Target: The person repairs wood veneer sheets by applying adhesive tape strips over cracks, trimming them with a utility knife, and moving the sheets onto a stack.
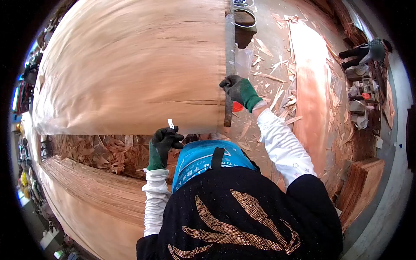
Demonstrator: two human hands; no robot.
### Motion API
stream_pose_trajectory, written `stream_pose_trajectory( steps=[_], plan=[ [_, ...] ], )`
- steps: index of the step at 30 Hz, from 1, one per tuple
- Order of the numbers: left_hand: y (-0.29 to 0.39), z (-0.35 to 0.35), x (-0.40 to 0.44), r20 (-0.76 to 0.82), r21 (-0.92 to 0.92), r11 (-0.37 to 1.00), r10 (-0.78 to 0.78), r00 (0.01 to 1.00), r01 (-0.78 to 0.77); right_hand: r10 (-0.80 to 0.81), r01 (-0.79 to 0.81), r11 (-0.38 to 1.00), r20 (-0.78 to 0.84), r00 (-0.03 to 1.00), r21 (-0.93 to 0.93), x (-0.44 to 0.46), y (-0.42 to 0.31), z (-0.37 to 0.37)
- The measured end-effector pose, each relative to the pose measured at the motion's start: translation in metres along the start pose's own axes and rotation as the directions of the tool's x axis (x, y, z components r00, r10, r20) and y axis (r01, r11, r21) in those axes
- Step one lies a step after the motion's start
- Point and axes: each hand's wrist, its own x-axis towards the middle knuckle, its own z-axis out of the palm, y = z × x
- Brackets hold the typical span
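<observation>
A wide sheet of thin wood veneer [130, 69] lies in front of me, with dark cracks near its right side. My left hand [165, 141], in a dark glove with a green cuff, is at the sheet's near edge, its fingers closed round a small white blade-like tool [170, 124] that points away from me. At the sheet's right edge, my right hand [236, 89] has its gloved fingers curled together; anything between them is too small to make out.
Veneer strips [310, 86] and scraps cover the floor at right. Stacked veneer [95, 186] lies at lower left, another stack [359, 188] at lower right. A bucket [245, 18] stands beyond the sheet's right edge. Another person [375, 50] is at far right.
</observation>
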Motion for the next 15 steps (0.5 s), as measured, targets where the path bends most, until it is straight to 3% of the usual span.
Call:
stream_pose_trajectory(
  steps=[3, 4, 5, 7, 8, 11, 12, 15],
  plan=[
    [0.001, 0.006, 0.0, 0.003, -0.001, 1.0, -0.006, 1.0, 0.006, -0.091, 0.095, 0.994, -0.075, 0.993, 0.047, -0.017, 0.011, 0.007],
    [0.001, 0.008, 0.001, 0.029, -0.028, 1.0, -0.008, 1.0, 0.009, 0.077, -0.085, 0.967, 0.044, 0.996, 0.238, -0.031, -0.019, -0.003],
    [0.001, 0.01, 0.002, 0.052, -0.055, 0.998, -0.009, 0.999, 0.012, 0.044, -0.062, 0.954, 0.065, 0.997, 0.294, -0.039, -0.024, 0.004],
    [0.005, 0.016, 0.008, 0.073, 0.084, 0.993, -0.083, 0.994, 0.077, -0.026, -0.019, 0.912, 0.103, 0.994, 0.409, -0.05, -0.021, 0.021],
    [0.008, 0.019, 0.01, 0.078, 0.155, 0.982, -0.124, 0.989, 0.111, 0.03, -0.093, 0.89, 0.145, 0.989, 0.447, -0.052, -0.014, 0.032],
    [0.012, 0.039, 0.02, 0.108, 0.087, 0.991, -0.11, 0.988, 0.101, 0.271, -0.35, 0.868, 0.255, 0.928, 0.353, -0.041, -0.002, 0.043],
    [0.013, 0.048, 0.025, 0.074, 0.182, 0.98, -0.102, 0.992, 0.087, 0.258, -0.318, 0.885, 0.21, 0.943, 0.341, -0.042, -0.011, 0.042],
    [-0.002, 0.06, 0.052, 0.135, 0.07, 0.994, -0.096, 0.986, 0.087, 0.257, -0.304, 0.872, 0.169, 0.951, 0.384, -0.051, -0.026, 0.028]
  ],
)
